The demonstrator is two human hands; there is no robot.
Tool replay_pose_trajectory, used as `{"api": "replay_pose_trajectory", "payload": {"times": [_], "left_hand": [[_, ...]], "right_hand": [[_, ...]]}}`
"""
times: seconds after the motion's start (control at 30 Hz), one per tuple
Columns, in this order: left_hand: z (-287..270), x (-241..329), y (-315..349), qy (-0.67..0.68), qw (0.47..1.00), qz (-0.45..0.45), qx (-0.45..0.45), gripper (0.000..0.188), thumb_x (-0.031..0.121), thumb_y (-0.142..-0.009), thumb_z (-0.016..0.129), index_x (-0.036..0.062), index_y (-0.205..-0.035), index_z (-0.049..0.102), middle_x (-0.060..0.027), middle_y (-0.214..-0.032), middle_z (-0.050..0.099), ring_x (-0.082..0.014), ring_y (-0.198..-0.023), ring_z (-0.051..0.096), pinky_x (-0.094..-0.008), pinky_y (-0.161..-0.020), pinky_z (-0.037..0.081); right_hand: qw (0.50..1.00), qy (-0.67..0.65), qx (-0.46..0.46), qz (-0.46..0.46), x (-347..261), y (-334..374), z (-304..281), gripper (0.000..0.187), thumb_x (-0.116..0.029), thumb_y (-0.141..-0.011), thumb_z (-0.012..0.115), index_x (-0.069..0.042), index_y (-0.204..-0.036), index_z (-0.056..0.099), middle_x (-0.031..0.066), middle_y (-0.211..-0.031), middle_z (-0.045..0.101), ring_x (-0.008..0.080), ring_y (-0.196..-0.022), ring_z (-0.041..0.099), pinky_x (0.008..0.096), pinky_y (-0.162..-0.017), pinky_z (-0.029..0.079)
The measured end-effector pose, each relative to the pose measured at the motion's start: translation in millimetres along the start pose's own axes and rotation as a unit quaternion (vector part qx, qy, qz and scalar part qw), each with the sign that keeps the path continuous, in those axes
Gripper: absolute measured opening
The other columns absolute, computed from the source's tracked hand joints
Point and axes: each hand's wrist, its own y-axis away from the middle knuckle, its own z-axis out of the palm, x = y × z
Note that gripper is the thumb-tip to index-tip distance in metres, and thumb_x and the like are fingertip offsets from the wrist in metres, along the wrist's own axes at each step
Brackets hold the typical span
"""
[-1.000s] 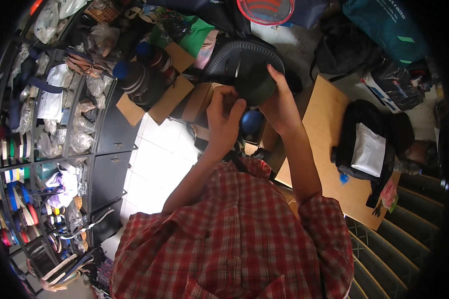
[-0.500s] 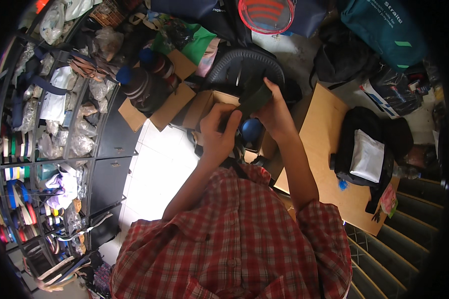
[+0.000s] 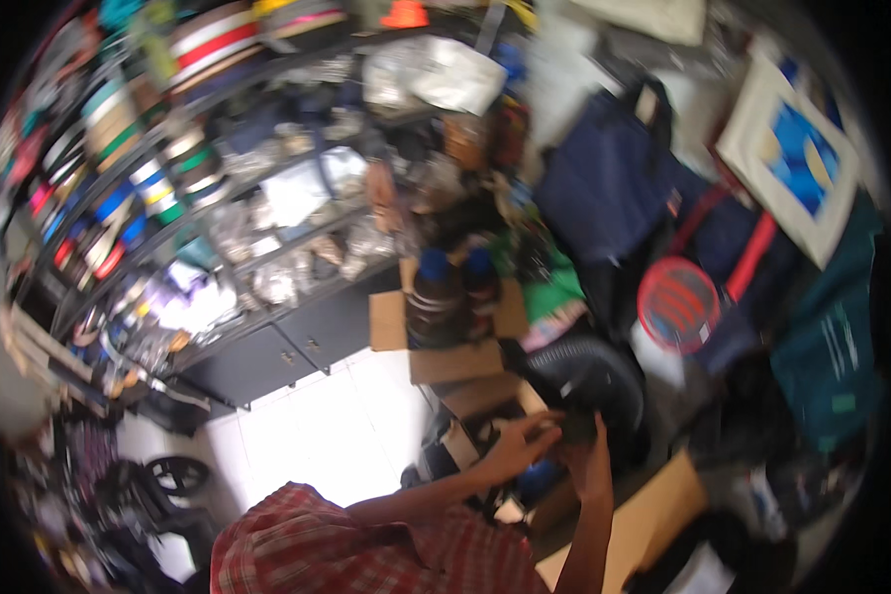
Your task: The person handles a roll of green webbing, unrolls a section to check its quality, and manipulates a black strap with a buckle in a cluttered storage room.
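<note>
Holding: you are keeping a dark piece (image 3: 577, 428) in your right grip (image 3: 586, 463), its fingers bending around the piece's lower and right side.
Left grip (image 3: 518, 447): you are stretching its fingers toward the piece's left edge; blur is hiding whether they are pinching it or only touching it, so I cannot tell.
Dark piece: it is sitting between your two hands, in front of a black ribbed-edged thing (image 3: 604, 371).
Below your hands: a blue rounded thing (image 3: 538, 480) is showing between your forearms.
Cardboard box (image 3: 455, 363): it is standing open-flapped ahead of your left hand, with two dark blue-topped containers (image 3: 436, 307) rising from it.
Green bag (image 3: 552, 292): it is lying just right of those containers.
Tan panel (image 3: 653, 515): it is lying to the right of your right forearm.
White floor (image 3: 317, 436): it is gleaming left of your left forearm.
</note>
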Motion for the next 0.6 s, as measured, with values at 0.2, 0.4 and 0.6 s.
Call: {"api": "replay_pose_trajectory", "payload": {"times": [0.2, 0.4, 0.6], "left_hand": [[-30, -19, 14, 0.073, 0.989, 0.056, 0.114, 0.033, 0.024, -0.098, 0.055, 0.0078, -0.127, 0.053, 0.0009, -0.070, 0.054, -0.0051, -0.058, 0.047, -0.0221, -0.051, 0.037], [-66, 0, 42, 0.023, 0.978, 0.095, 0.182, 0.035, 0.016, -0.094, 0.061, 0.0075, -0.126, 0.054, -0.0008, -0.082, 0.060, -0.0046, -0.063, 0.051, -0.0217, -0.056, 0.044], [-85, 16, 71, 0.089, 0.966, 0.144, 0.196, 0.033, 0.000, -0.092, 0.057, 0.0057, -0.124, 0.048, -0.0074, -0.113, 0.052, -0.0085, -0.086, 0.057, -0.0240, -0.070, 0.049]], "right_hand": [[0.993, 0.070, 0.042, -0.085, 34, -38, 19, 0.038, -0.036, -0.099, 0.046, -0.004, -0.118, 0.050, 0.0086, -0.108, 0.060, 0.0165, -0.090, 0.058, 0.0306, -0.076, 0.047], [0.956, 0.240, -0.082, -0.148, 20, -34, 95, 0.044, -0.021, -0.089, 0.065, 0.000, -0.123, 0.048, 0.0088, -0.109, 0.059, 0.0159, -0.096, 0.056, 0.0267, -0.084, 0.045], [0.993, 0.035, -0.102, -0.054, 35, -36, 130, 0.040, -0.020, -0.091, 0.062, -0.001, -0.125, 0.053, 0.0058, -0.108, 0.061, 0.0160, -0.099, 0.059, 0.0285, -0.086, 0.046]]}}
